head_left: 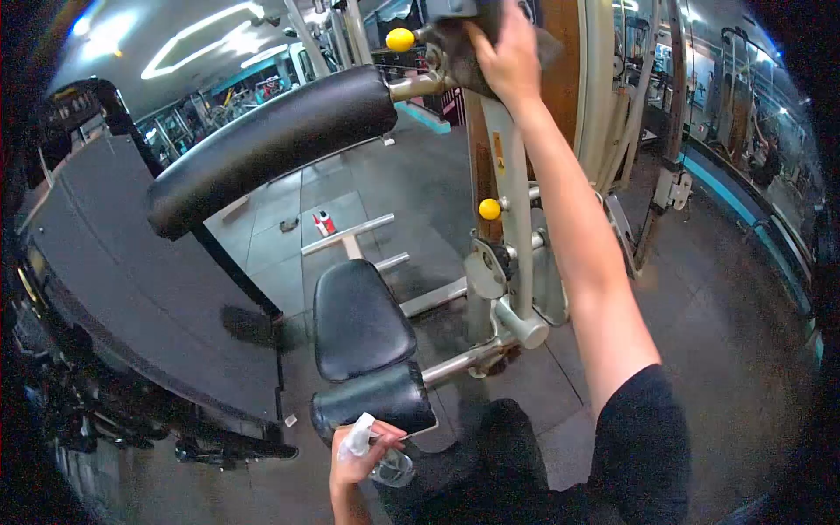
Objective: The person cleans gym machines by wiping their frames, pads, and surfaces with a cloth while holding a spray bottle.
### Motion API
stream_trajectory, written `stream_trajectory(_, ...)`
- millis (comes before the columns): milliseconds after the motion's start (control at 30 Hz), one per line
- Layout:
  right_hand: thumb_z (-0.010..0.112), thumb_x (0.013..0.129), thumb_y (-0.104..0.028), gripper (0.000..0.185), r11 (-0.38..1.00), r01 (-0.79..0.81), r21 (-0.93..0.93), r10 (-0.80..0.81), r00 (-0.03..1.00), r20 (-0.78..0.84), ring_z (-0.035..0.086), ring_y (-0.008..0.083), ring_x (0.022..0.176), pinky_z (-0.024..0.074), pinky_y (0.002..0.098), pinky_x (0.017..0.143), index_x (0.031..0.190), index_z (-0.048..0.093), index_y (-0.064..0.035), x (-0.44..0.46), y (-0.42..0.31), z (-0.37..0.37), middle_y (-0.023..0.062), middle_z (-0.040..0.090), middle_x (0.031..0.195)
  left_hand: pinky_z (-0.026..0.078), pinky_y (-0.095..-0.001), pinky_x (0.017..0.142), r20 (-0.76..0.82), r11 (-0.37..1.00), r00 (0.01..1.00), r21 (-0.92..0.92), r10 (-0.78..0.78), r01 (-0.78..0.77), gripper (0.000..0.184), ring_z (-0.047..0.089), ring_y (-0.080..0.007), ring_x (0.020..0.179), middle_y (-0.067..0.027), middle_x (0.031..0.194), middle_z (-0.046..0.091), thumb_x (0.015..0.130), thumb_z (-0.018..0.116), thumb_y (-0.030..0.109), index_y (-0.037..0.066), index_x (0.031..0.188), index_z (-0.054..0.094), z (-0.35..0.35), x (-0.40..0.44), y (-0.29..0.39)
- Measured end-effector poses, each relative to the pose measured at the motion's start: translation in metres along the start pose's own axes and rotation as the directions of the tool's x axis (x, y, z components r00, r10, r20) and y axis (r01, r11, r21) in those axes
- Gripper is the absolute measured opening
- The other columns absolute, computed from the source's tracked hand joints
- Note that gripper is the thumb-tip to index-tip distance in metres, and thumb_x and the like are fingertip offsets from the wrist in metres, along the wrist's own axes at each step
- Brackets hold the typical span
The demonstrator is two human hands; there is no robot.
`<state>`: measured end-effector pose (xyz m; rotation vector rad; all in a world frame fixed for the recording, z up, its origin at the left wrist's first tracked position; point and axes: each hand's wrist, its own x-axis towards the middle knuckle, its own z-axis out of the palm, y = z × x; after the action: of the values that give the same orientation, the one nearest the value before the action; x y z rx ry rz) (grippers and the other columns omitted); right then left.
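My left hand (pixel 350 465), low in the picture, is wrapped round a clear spray bottle (pixel 394 471) with a white spray head. It is close to the black padded roller (pixel 376 398) at the front of the machine seat (pixel 362 321). With my arm stretched up and forward, my right hand (pixel 514 61) presses a dark cloth (pixel 472 63) against the top of the machine's upright (pixel 518 166). The cloth covers part of the frame there, and my fingertips are cut off by the top edge. Left of the cloth is a long black roller pad (pixel 276 144).
Yellow knobs (pixel 400 39) stick out from the machine, one high and another lower (pixel 489 209). A treadmill (pixel 149 280) stands at the left. Two small red-and-white bottles (pixel 324 225) are on the floor behind the seat. A cable machine handle bracket (pixel 672 188) hangs at the right.
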<state>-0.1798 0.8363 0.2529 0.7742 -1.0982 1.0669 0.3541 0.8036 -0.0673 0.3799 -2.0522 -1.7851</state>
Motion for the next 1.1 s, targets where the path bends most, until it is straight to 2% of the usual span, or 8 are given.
stream_trajectory(167,0.067,0.101,-0.038,0.057,0.991,-0.12,0.057,0.109,0.981,0.162,0.057,0.0319,0.131,0.036,0.0431,0.117,0.146,0.053,-0.0058,-0.029,0.013,0.03,0.0223,0.058,0.145,0.057,-0.0308,0.067,-0.025,0.992,1.0,-0.124,-0.011,0.007,0.01,0.075,-0.0221,0.08,-0.0195,0.097,0.077,0.095,0.071,0.003,-0.005,0.09,0.073,0.005,-0.003,-0.006)
stream_trajectory(400,0.064,0.086,0.005,0.07,0.997,-0.08,-0.018,0.082,0.984,0.156,0.053,0.0361,0.137,0.0477,0.0413,0.111,0.152,0.046,-0.0069,-0.111,-0.011,-0.038,0.0187,0.053,0.151,0.058,-0.0319,0.066,-0.008,0.999,0.999,-0.008,0.045,-0.045,0.025,0.074,-0.0188,0.078,-0.0143,0.094,0.078,0.095,0.077,0.021,-0.002,0.089,0.074,-0.001,0.001,-0.001)
stream_trajectory(500,0.058,0.082,0.008,0.065,0.983,-0.169,0.074,0.12,0.891,0.437,0.054,0.0315,0.138,0.0454,0.0382,0.114,0.146,0.055,-0.0053,-0.145,-0.024,-0.11,0.0179,0.056,0.149,0.059,-0.0323,0.07,-0.001,0.999,0.999,0.02,0.037,-0.037,0.023,0.073,-0.018,0.079,-0.014,0.092,0.077,0.095,0.076,0.022,0.0,0.088,0.072,-0.003,0.0,-0.008)
stream_trajectory(700,0.065,0.1,-0.011,0.04,0.618,-0.727,0.3,0.67,0.686,0.282,0.062,0.0139,0.112,0.0491,0.0286,0.098,0.136,0.06,0.0048,-0.172,-0.055,-0.243,0.0073,0.068,0.125,0.058,-0.0318,0.069,0.023,0.993,0.993,-0.015,0.115,-0.115,0.005,0.073,-0.0199,0.078,-0.0181,0.094,0.076,0.091,0.07,-0.001,-0.005,0.088,0.069,-0.003,0.006,-0.008)
stream_trajectory(833,0.063,0.097,-0.007,0.04,0.816,-0.576,-0.051,0.542,0.731,0.415,0.063,0.0335,0.121,0.0471,0.0391,0.106,0.134,0.057,0.0064,-0.224,-0.123,-0.275,0.0252,0.066,0.126,0.059,-0.032,0.068,0.024,0.996,0.996,0.003,0.084,-0.084,0.005,0.073,-0.0198,0.077,-0.0188,0.094,0.076,0.092,0.069,-0.003,-0.006,0.089,0.068,-0.001,0.005,0.001)
stream_trajectory(900,0.063,0.089,-0.002,0.054,0.995,-0.065,-0.07,0.096,0.747,0.658,0.053,0.0344,0.138,0.0386,0.045,0.118,0.142,0.052,0.0062,-0.244,-0.127,-0.257,0.0271,0.06,0.138,0.059,-0.0321,0.069,0.014,0.997,0.996,-0.005,0.083,-0.083,0.005,0.073,-0.0198,0.077,-0.019,0.095,0.076,0.092,0.069,-0.002,-0.007,0.089,0.069,0.001,0.004,-0.001)
stream_trajectory(1033,0.044,0.097,-0.017,0.058,0.89,0.453,-0.044,-0.1,0.289,0.952,0.048,0.0443,0.141,0.0294,0.0483,0.125,0.138,0.044,0.0235,-0.322,-0.114,-0.213,0.0385,0.053,0.142,0.059,-0.0321,0.071,-0.003,0.997,0.997,-0.011,0.072,-0.072,0.006,0.073,-0.0196,0.078,-0.0185,0.095,0.076,0.092,0.069,-0.001,-0.007,0.09,0.07,0.002,0.004,0.003)
stream_trajectory(1100,0.046,0.095,-0.015,0.058,0.88,0.466,-0.094,-0.035,0.261,0.965,0.052,0.0456,0.137,0.033,0.0486,0.123,0.137,0.044,0.0255,-0.337,-0.111,-0.185,0.0421,0.053,0.138,0.058,-0.0315,0.07,-0.002,0.999,0.999,0.015,0.038,-0.038,0.007,0.073,-0.0191,0.077,-0.0175,0.095,0.076,0.092,0.07,0.0,-0.007,0.09,0.07,0.002,0.005,0.009)
